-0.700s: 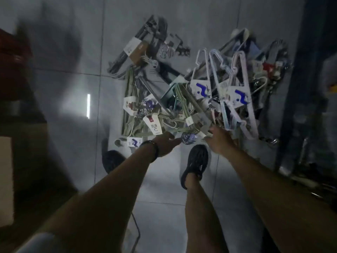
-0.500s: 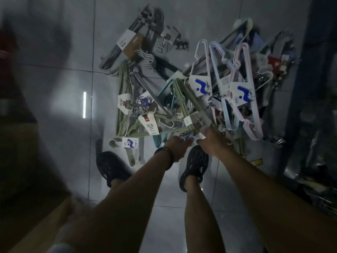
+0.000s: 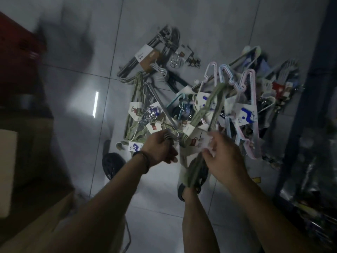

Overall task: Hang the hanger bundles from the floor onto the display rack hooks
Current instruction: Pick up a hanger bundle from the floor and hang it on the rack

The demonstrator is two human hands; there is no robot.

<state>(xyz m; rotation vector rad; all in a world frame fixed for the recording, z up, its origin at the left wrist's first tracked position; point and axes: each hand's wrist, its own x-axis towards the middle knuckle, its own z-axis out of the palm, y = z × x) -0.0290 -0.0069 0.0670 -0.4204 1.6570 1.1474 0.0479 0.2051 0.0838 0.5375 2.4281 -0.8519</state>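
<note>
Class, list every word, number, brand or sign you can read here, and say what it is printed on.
No text is readable; the picture is dim and blurred.
White card with a blue wavy mark on the pastel plastic hanger bundle: print too blurred.
White card with a red square on the green hanger bundle: too small.
Brown and white paper sleeve on the grey metal hanger bundle: too blurred.

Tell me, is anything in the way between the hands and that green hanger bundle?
Nothing visible does. The left hand grips the metal hooks of the green hanger bundle, and the right hand is against it, its grip blurred. The bundle passes in front of the pastel hanger bundles.
</note>
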